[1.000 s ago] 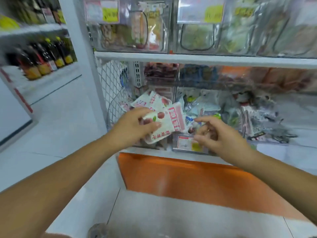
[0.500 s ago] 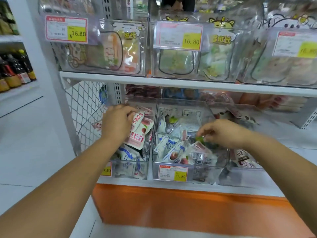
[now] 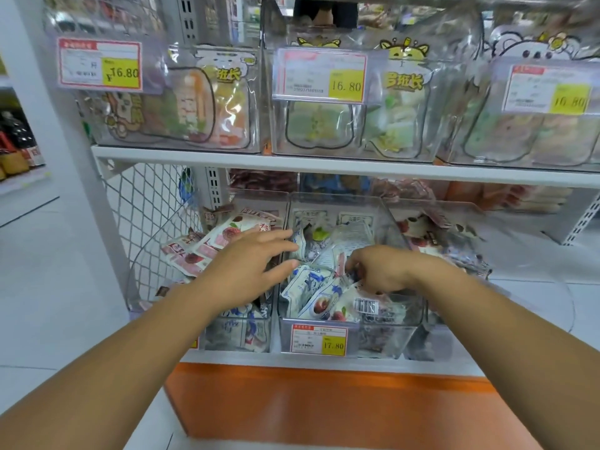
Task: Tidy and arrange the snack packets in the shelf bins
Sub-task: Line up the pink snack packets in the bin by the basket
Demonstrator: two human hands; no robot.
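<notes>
Clear plastic bins stand side by side on the lower shelf. The left bin (image 3: 233,332) holds pink-and-white snack packets (image 3: 224,237). The middle bin (image 3: 383,339) holds white-and-blue packets (image 3: 311,287). My left hand (image 3: 250,264) hovers over the wall between these two bins, fingers straight and spread, holding nothing. My right hand (image 3: 380,271) reaches into the middle bin with its fingers curled down among the packets; what it grips is hidden by the hand.
A right bin (image 3: 454,241) holds dark packets. The upper shelf (image 3: 292,160) carries clear bins of bagged snacks with price tags (image 3: 319,74). A wire mesh panel (image 3: 152,216) closes the shelf's left side. An orange base (image 3: 324,407) runs below.
My left hand let go of the pink packets it held in the left bin and moved right toward the middle bin. My right hand stays in the middle bin.
</notes>
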